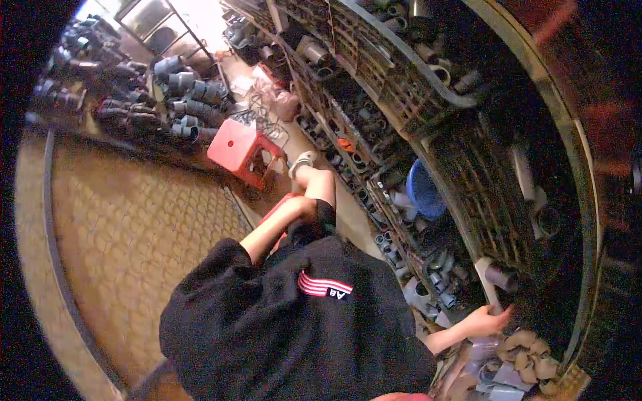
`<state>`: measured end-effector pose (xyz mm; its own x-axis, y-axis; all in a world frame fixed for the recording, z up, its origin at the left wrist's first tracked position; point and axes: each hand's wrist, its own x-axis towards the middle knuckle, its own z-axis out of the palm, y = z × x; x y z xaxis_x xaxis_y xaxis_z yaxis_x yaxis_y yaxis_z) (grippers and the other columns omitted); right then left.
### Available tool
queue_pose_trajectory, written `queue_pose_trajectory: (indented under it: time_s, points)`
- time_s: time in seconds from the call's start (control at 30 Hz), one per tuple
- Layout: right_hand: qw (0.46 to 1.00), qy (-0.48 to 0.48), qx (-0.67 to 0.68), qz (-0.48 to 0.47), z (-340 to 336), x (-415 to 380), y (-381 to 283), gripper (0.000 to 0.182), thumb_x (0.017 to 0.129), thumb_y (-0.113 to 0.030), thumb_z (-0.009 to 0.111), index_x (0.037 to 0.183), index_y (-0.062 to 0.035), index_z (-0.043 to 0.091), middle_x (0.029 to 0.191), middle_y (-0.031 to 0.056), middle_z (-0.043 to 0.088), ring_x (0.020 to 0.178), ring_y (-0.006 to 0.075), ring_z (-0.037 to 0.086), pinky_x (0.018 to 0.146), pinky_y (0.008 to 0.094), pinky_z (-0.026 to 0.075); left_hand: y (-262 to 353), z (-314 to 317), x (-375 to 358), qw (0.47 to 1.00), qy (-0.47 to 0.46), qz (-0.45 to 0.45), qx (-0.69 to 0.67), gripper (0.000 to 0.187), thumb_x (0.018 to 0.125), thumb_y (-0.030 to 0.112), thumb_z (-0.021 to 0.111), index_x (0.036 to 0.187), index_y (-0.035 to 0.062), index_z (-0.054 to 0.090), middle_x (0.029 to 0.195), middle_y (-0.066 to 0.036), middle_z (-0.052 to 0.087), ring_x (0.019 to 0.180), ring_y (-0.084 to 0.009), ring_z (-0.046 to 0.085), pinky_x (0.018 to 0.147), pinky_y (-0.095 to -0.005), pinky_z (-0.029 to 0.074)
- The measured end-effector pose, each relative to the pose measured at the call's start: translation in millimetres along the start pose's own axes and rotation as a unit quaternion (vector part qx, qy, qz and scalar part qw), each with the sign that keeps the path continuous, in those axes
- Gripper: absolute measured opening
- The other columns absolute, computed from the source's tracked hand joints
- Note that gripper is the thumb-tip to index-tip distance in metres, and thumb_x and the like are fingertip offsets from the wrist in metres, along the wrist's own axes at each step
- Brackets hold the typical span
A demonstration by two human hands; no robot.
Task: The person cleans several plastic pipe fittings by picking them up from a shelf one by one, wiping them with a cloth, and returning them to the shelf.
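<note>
On the right, my right hand (485,322) is closed around the lower end of a grey pipe fitting (491,284), whose dark round part points toward the rack. Below that hand lie tan curved fittings (528,357) and pale grey fittings (505,381). My left arm comes out of a black sleeve and rests by my bent leg. The left hand (304,208) is near the knee, and its fingers cannot be made out.
Wire racks (374,87) with many pipe fittings run along the right. A blue basin (424,189) sits among them. A red plastic stool (237,150) stands ahead, near grey fittings piled (190,90) at the back left. Patterned brown sheeting (140,214) covers the left side.
</note>
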<state>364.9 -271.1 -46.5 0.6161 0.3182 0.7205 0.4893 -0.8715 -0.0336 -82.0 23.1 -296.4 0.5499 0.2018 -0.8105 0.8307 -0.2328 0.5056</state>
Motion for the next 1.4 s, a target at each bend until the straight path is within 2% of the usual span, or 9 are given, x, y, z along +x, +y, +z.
queue_pose_trajectory:
  time_s: [0.2, 0.37, 0.43, 0.47, 0.53, 0.6, 1.03, 1.2, 1.4]
  points:
    - [0.954, 0.233, 0.173, 0.077, -14.8, -44.2, -146.7, 0.023, 0.079, 0.002, 0.058, 0.101, -0.0002, 0.061, 0.095, 0.0118, 0.065, 0.079, 0.0219, 0.062, 0.072, 0.0309, 0.050, -61.3, -148.7, 79.1, 0.970, -0.150, 0.075, -0.177, 0.047, 0.083, 0.052, 0.061, 0.098, 0.0080, 0.062, 0.078, -0.005, 0.062, 0.060, -0.0172, 0.056, 0.059, -0.0324, 0.049]
    - [0.962, 0.185, 0.201, -0.020, -13.4, -92.6, -256.1, 0.013, 0.087, 0.002, 0.054, 0.097, 0.0025, 0.061, 0.083, 0.0117, 0.063, 0.076, 0.0217, 0.062, 0.070, 0.0324, 0.051, -170.6, -132.5, 338.9, 0.904, 0.426, -0.001, -0.042, 0.048, 0.079, 0.044, 0.062, 0.116, 0.0125, 0.060, 0.090, -0.012, 0.067, 0.075, -0.0280, 0.066, 0.064, -0.0377, 0.053]
    - [0.973, 0.139, 0.139, -0.119, -25.9, -98.4, -268.8, 0.015, 0.083, 0.005, 0.053, 0.096, 0.0013, 0.061, 0.079, 0.0109, 0.061, 0.077, 0.0247, 0.057, 0.075, 0.0366, 0.047, -140.3, -143.5, 336.0, 0.944, 0.313, -0.015, -0.100, 0.039, 0.085, 0.043, 0.054, 0.102, 0.0089, 0.063, 0.110, -0.015, 0.062, 0.102, -0.0320, 0.059, 0.079, -0.0408, 0.050]
    - [0.975, 0.103, 0.148, -0.133, -25.5, -105.3, -268.9, 0.017, 0.082, 0.007, 0.052, 0.094, 0.0006, 0.062, 0.079, 0.0105, 0.060, 0.077, 0.0250, 0.055, 0.077, 0.0389, 0.044, -150.9, -134.9, 410.0, 0.833, 0.506, 0.222, 0.028, 0.036, 0.086, 0.041, 0.052, 0.095, 0.0074, 0.062, 0.104, -0.016, 0.063, 0.096, -0.0359, 0.059, 0.079, -0.0426, 0.049]
    - [0.975, 0.105, 0.146, -0.126, -21.4, -124.4, -266.7, 0.017, 0.078, 0.007, 0.051, 0.089, -0.0007, 0.061, 0.076, 0.0098, 0.060, 0.070, 0.0250, 0.054, 0.081, 0.0446, 0.041, -142.1, -120.4, 409.4, 0.924, 0.378, 0.050, 0.021, 0.029, 0.085, 0.035, 0.055, 0.089, 0.0080, 0.064, 0.098, -0.014, 0.066, 0.092, -0.0350, 0.062, 0.079, -0.0419, 0.050]
    - [0.978, 0.097, 0.120, -0.137, -28.7, -135.2, -261.4, 0.014, 0.077, 0.005, 0.051, 0.086, -0.0013, 0.060, 0.075, 0.0096, 0.059, 0.068, 0.0254, 0.054, 0.082, 0.0471, 0.040, -96.8, -125.5, 371.6, 0.884, 0.387, -0.117, -0.235, 0.034, 0.081, 0.036, 0.060, 0.090, 0.0049, 0.067, 0.098, -0.018, 0.066, 0.094, -0.0331, 0.064, 0.080, -0.0406, 0.051]
    - [0.994, -0.006, 0.114, 0.001, -51.4, -144.3, -246.3, 0.013, 0.069, 0.003, 0.056, 0.079, -0.0054, 0.058, 0.071, 0.0082, 0.057, 0.069, 0.0263, 0.054, 0.084, 0.0427, 0.038, -118.7, -212.5, 297.1, 0.965, 0.261, -0.026, 0.021, 0.060, 0.079, 0.050, 0.062, 0.115, 0.0021, 0.058, 0.111, -0.013, 0.062, 0.103, -0.0280, 0.060, 0.087, -0.0379, 0.049]
    - [0.997, -0.020, 0.075, -0.001, -46.0, -155.6, -255.1, 0.015, 0.066, 0.003, 0.058, 0.077, -0.0066, 0.058, 0.071, 0.0074, 0.059, 0.069, 0.0265, 0.055, 0.082, 0.0423, 0.038, -148.2, -183.7, 333.7, 0.946, 0.187, 0.039, -0.261, 0.052, 0.080, 0.048, 0.061, 0.108, 0.0042, 0.059, 0.102, -0.011, 0.063, 0.096, -0.0265, 0.060, 0.082, -0.0376, 0.050]
    - [0.996, -0.064, 0.068, 0.006, -42.9, -194.6, -264.6, 0.016, 0.066, 0.001, 0.059, 0.077, -0.0103, 0.060, 0.071, 0.0050, 0.059, 0.072, 0.0250, 0.055, 0.084, 0.0421, 0.037, -162.4, -169.5, 350.9, 0.771, 0.060, 0.048, -0.632, 0.044, 0.081, 0.046, 0.060, 0.099, 0.0067, 0.060, 0.092, -0.008, 0.063, 0.088, -0.0248, 0.061, 0.078, -0.0372, 0.052]
